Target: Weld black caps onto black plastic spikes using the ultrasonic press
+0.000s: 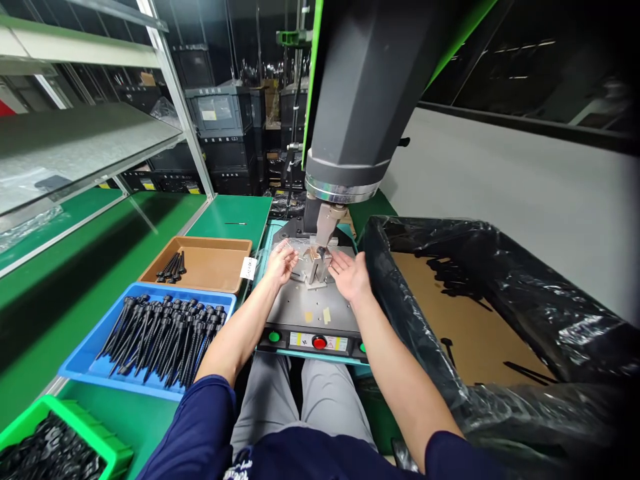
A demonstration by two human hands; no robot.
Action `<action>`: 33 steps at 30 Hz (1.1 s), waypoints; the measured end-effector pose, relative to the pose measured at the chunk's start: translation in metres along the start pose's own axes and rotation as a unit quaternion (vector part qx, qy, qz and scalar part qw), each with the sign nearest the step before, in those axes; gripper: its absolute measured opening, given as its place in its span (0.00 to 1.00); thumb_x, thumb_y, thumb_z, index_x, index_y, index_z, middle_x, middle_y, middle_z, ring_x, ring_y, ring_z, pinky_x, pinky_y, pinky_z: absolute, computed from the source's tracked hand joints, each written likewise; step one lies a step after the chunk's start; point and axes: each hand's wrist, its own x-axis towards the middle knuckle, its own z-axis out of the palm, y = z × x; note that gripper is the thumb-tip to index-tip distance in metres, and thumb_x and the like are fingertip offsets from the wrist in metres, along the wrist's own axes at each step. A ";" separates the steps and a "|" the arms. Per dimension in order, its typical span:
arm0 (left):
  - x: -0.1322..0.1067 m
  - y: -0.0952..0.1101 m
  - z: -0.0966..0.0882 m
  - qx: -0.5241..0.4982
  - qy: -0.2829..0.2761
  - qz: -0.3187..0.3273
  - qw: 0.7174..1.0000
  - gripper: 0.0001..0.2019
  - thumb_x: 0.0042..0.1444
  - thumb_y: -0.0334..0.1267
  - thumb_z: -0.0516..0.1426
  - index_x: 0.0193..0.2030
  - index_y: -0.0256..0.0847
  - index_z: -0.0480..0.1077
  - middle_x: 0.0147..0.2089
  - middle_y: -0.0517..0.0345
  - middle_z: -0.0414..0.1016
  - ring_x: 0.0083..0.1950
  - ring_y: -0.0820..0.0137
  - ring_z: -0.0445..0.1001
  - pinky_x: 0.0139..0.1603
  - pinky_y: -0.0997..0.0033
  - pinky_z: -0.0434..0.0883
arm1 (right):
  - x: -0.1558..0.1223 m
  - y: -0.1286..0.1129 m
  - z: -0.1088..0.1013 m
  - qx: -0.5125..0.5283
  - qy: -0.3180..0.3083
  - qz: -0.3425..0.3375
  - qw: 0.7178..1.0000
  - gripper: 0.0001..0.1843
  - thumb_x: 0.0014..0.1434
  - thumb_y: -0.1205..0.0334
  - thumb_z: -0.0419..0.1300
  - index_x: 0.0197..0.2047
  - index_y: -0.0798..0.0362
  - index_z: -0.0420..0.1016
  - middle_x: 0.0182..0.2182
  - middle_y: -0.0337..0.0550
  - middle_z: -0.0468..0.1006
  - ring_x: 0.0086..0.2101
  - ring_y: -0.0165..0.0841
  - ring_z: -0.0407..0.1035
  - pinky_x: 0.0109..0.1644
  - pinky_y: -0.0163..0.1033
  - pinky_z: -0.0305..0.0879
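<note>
In the middle of the head view a metal fixture (pixel 316 272) stands on the grey plate of a bench machine (pixel 305 308). A small black part (pixel 321 252) sits at its top, directly under the tapered metal tool head (pixel 327 223). My left hand (pixel 283 262) is just left of the fixture, its fingers curled together; whether anything is between them I cannot make out. On the other side, my right hand (pixel 353 275) has its fingers stretched towards the black part, palm turned inward. Its fingertips are close to the part; I cannot tell whether they touch.
Left of the machine are a blue tray (pixel 145 385) of black long-stemmed pieces, a brown tray (pixel 210 288) with several more, and a green bin (pixel 107 437) of small black parts. At right stands a box lined with black plastic (pixel 415 333). A red button (pixel 319 343) fronts the machine.
</note>
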 end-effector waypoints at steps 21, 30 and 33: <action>0.037 0.020 -0.021 0.089 0.009 0.042 0.995 0.47 0.46 0.24 0.61 0.70 0.52 0.45 0.29 0.65 0.70 0.28 0.75 0.75 0.31 0.78 0.72 | -0.007 -0.008 0.007 0.040 0.064 -0.041 0.996 0.18 0.47 0.67 0.67 0.41 0.49 0.68 0.30 0.40 0.81 0.33 0.36 0.78 0.36 0.40 0.75; 0.032 0.013 -0.017 0.021 0.035 0.038 0.998 0.37 0.51 0.23 0.62 0.65 0.45 0.53 0.33 0.63 0.72 0.27 0.78 0.74 0.29 0.81 0.73 | -0.015 -0.006 0.008 0.060 0.062 -0.059 0.994 0.20 0.48 0.66 0.68 0.44 0.49 0.67 0.31 0.41 0.81 0.32 0.36 0.78 0.32 0.36 0.74; 0.031 0.009 -0.019 -0.006 0.040 0.040 0.998 0.36 0.51 0.24 0.63 0.64 0.47 0.55 0.33 0.63 0.71 0.27 0.79 0.74 0.30 0.81 0.73 | -0.017 -0.002 0.006 0.067 0.062 -0.056 0.994 0.21 0.48 0.65 0.69 0.44 0.50 0.67 0.31 0.42 0.81 0.31 0.36 0.78 0.31 0.35 0.74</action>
